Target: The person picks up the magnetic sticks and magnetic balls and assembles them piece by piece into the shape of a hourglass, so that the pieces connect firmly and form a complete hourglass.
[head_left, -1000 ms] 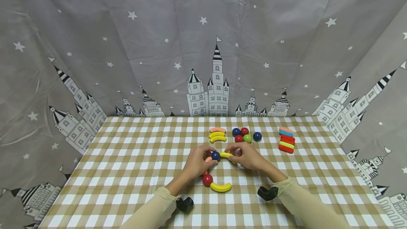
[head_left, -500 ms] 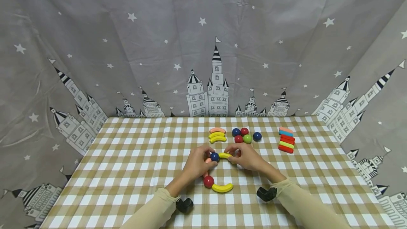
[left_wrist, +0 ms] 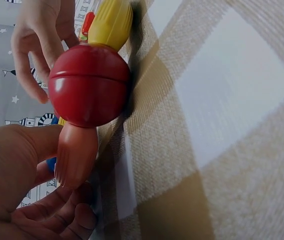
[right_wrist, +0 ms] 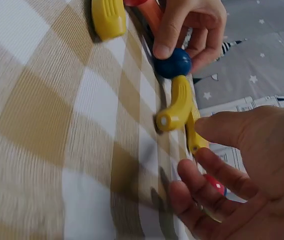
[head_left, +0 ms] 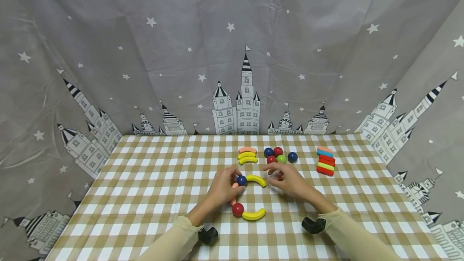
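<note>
My left hand [head_left: 222, 186] pinches a glossy blue ball [head_left: 241, 180] between thumb and fingers, as the right wrist view [right_wrist: 180, 62] also shows. From that ball a curved yellow rod [head_left: 256, 180] extends rightward, its free end showing a pale round tip. A salmon curved rod [left_wrist: 76, 152], partly hidden by my left hand, runs down to a red ball [head_left: 238, 210]. Joined to the red ball is a second curved yellow rod [head_left: 253, 214]. Together they form an open loop on the cloth. My right hand [head_left: 290, 178] hovers beside the upper yellow rod's end, fingers apart and holding nothing.
Behind the loop lie a few curved rods [head_left: 247, 155], salmon and yellow. Several balls [head_left: 278, 151] in blue, red and green are grouped right of them. Several short straight rods [head_left: 326, 160] sit farther right on the checked tablecloth [head_left: 156, 196]. A grey castle-print curtain [head_left: 181, 51] hangs behind.
My right hand has let go of the upper yellow rod and drawn off to the right. The blue ball and that rod have shifted slightly left; my left hand keeps its hold.
</note>
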`<action>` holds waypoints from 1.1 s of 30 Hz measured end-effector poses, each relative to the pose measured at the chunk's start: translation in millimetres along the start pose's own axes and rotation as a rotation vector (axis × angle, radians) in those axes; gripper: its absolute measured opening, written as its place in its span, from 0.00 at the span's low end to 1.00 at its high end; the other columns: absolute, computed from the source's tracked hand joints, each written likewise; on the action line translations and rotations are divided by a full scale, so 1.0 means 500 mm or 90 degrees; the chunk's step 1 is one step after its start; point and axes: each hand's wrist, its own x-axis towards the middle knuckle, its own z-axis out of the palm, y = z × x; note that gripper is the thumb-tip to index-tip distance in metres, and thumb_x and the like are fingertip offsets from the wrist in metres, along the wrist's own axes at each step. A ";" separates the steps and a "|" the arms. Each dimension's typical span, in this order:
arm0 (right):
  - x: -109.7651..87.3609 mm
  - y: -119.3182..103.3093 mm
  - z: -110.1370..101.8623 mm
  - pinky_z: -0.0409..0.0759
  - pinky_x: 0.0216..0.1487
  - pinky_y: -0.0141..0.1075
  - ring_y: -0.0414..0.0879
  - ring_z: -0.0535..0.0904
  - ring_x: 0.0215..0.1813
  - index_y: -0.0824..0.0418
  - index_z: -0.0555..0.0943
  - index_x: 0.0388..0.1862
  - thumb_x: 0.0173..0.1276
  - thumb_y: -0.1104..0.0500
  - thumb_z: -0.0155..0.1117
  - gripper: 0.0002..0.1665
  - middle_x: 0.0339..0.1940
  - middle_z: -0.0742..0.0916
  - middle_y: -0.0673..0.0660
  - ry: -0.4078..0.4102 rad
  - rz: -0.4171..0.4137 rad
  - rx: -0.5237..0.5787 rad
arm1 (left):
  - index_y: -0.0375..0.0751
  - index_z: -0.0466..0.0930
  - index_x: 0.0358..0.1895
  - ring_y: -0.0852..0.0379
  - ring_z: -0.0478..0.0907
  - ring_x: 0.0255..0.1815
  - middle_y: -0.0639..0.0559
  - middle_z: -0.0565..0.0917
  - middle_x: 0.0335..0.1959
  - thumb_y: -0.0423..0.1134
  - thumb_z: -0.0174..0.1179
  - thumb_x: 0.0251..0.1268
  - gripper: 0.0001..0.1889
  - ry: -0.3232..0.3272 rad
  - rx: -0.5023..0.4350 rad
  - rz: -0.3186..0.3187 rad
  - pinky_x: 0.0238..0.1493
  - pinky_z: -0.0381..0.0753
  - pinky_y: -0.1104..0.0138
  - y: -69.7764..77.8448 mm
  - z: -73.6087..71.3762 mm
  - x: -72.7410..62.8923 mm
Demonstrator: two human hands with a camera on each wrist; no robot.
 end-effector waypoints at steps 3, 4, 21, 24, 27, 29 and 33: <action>-0.010 0.005 -0.012 0.82 0.42 0.35 0.45 0.82 0.40 0.61 0.83 0.59 0.68 0.66 0.71 0.20 0.49 0.87 0.59 0.041 -0.013 -0.018 | 0.41 0.83 0.43 0.55 0.74 0.33 0.52 0.80 0.32 0.35 0.79 0.53 0.17 -0.001 -0.003 -0.001 0.37 0.72 0.66 -0.002 -0.002 -0.002; -0.012 0.008 -0.016 0.82 0.41 0.35 0.45 0.82 0.39 0.61 0.84 0.58 0.68 0.66 0.71 0.20 0.49 0.87 0.59 0.057 -0.020 -0.026 | 0.41 0.82 0.43 0.55 0.74 0.34 0.51 0.80 0.32 0.35 0.79 0.53 0.17 -0.001 -0.004 -0.001 0.37 0.72 0.66 -0.002 -0.002 -0.003; -0.001 0.075 -0.081 0.84 0.40 0.49 0.54 0.84 0.35 0.66 0.85 0.54 0.63 0.68 0.75 0.20 0.49 0.84 0.68 0.250 -0.018 -0.097 | 0.40 0.80 0.42 0.54 0.74 0.32 0.49 0.79 0.31 0.34 0.79 0.52 0.17 0.011 -0.012 0.023 0.34 0.72 0.68 -0.012 -0.002 -0.008; 0.005 0.086 -0.084 0.82 0.40 0.48 0.53 0.82 0.34 0.65 0.84 0.56 0.63 0.67 0.76 0.22 0.50 0.84 0.70 0.249 0.011 -0.118 | 0.40 0.80 0.41 0.55 0.73 0.30 0.48 0.79 0.30 0.33 0.79 0.51 0.17 0.018 -0.007 0.037 0.33 0.72 0.68 -0.014 -0.001 -0.008; 0.010 0.093 -0.088 0.82 0.41 0.48 0.52 0.81 0.34 0.65 0.83 0.58 0.63 0.66 0.76 0.24 0.51 0.83 0.70 0.236 0.044 -0.134 | 0.39 0.80 0.39 0.55 0.73 0.30 0.48 0.79 0.29 0.33 0.79 0.50 0.17 0.023 -0.006 0.046 0.32 0.71 0.68 -0.014 0.000 -0.008; 0.013 0.098 -0.089 0.82 0.41 0.48 0.53 0.81 0.35 0.64 0.82 0.60 0.63 0.65 0.75 0.25 0.51 0.83 0.70 0.222 0.062 -0.145 | 0.39 0.79 0.39 0.55 0.73 0.29 0.48 0.79 0.29 0.32 0.79 0.50 0.17 0.024 -0.005 0.052 0.32 0.71 0.68 -0.015 0.000 -0.008; 0.018 0.103 -0.090 0.82 0.43 0.49 0.54 0.82 0.39 0.64 0.81 0.63 0.64 0.64 0.75 0.27 0.49 0.84 0.69 0.202 0.088 -0.158 | 0.39 0.79 0.39 0.55 0.73 0.29 0.49 0.78 0.28 0.32 0.79 0.50 0.17 0.022 -0.002 0.055 0.32 0.71 0.68 -0.014 0.001 -0.009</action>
